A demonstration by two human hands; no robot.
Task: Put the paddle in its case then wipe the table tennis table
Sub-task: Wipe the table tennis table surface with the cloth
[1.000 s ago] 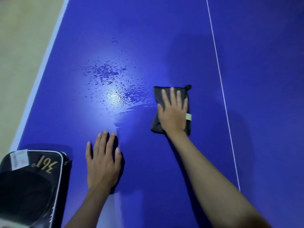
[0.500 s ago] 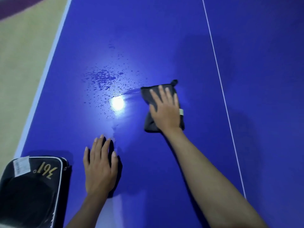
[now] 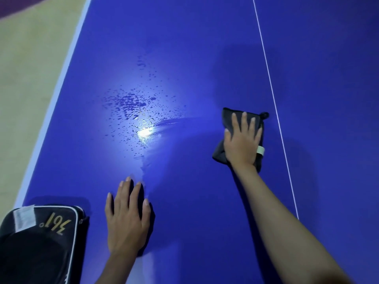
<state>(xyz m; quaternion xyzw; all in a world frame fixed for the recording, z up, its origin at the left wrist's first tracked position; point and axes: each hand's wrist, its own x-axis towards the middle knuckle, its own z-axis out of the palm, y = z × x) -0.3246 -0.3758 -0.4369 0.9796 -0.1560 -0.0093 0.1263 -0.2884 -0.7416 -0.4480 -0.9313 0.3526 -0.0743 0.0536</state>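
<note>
Wiping under way: case (image 3: 39, 240) lies closed left of the flat, empty left hand (image 3: 127, 218); right hand (image 3: 242, 142) presses cloth (image 3: 229, 119) flat on the table (image 3: 205, 48); droplets (image 3: 133, 107) between hands remain.

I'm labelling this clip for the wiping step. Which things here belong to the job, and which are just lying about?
In the job: dark cloth under the right hand; water droplets; blue table.
Lying about: black paddle case; left hand, resting flat.
</note>
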